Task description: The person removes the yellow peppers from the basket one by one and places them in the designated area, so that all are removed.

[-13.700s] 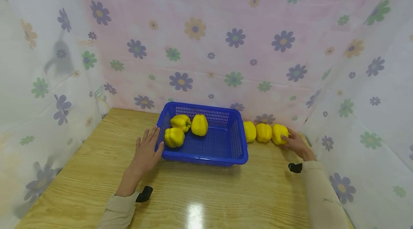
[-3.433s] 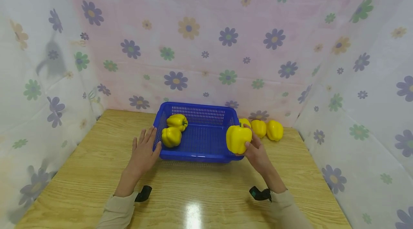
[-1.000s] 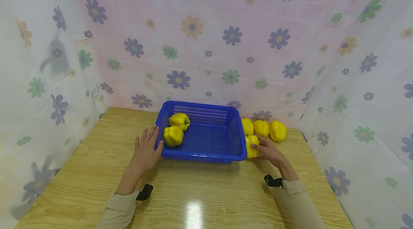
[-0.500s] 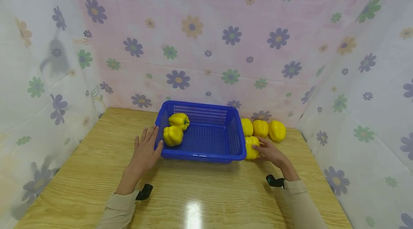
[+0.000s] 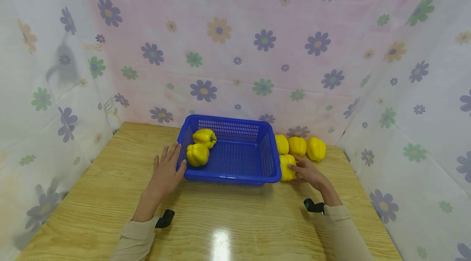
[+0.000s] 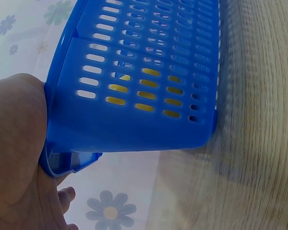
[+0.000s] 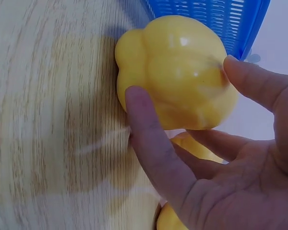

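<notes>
just beside blue basket [image 5: 232, 179], yellow pepper [image 5: 286, 168], right hand [image 5: 310, 175] gripping it, left hand [image 5: 166, 174] outspread against opposite end

Peppers [image 5: 198, 155]: yellow, yellow, all yellow!
Basket [image 5: 232, 179]: bold blue throughout
Tabletop [image 5: 272, 220]: tan, wood-grain streaks
Cloth [image 5: 243, 12]: pink, purple-green-orange flowers everywhere
Sleeves [image 5: 344, 228]: plain beige

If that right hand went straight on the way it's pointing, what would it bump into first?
The right hand would first push into the yellow pepper it holds; past that, probably the side of the blue basket, though any gap between them is hard to judge.
</notes>
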